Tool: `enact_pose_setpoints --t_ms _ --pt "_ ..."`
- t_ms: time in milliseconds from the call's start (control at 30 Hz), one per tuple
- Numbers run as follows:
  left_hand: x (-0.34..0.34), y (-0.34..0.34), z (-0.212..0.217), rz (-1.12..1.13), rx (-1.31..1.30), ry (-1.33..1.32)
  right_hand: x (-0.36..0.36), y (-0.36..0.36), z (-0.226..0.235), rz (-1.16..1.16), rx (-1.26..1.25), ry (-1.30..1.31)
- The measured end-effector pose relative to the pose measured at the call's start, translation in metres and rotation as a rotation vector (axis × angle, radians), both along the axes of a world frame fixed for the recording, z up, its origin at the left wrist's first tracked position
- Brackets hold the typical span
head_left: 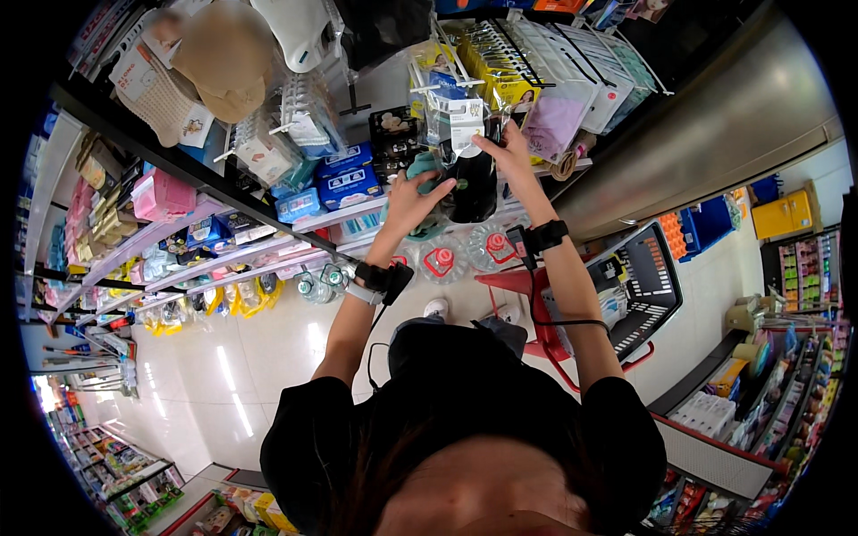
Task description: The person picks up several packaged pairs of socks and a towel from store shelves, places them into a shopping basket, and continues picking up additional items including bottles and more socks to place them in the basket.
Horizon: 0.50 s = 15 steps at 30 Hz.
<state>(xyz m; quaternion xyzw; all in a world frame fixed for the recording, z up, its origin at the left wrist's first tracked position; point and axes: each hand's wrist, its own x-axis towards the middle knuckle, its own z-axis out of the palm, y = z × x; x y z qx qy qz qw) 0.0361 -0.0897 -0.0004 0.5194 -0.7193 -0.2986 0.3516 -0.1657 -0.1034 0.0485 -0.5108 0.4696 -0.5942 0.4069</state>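
from my end i count one black pack (474, 189) with one white label (466, 114), in front of the shelf (355, 213), toward its front edge's right end. the right hand (509, 154) pinches its upper right side, likely to keep it upright. the left hand (415, 204) is half curled at its lower left; i can't tell whether it grips the pack or the one teal item (422, 167). two blue boxes (350, 189) are stacked, probably to save room; below the edge i count two red-handled bottles (440, 261), perhaps more.
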Motion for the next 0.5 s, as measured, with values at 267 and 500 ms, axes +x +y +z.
enact_pose_setpoints --t_ms 267,500 --pt "-0.006 -0.007 0.006 -0.018 0.010 0.039 -0.004 -0.003 -0.006 -0.022 0.051 -0.128" --pt "-0.010 -0.008 0.005 -0.082 -0.077 0.177 0.012 0.013 0.001 0.145 0.047 0.005"
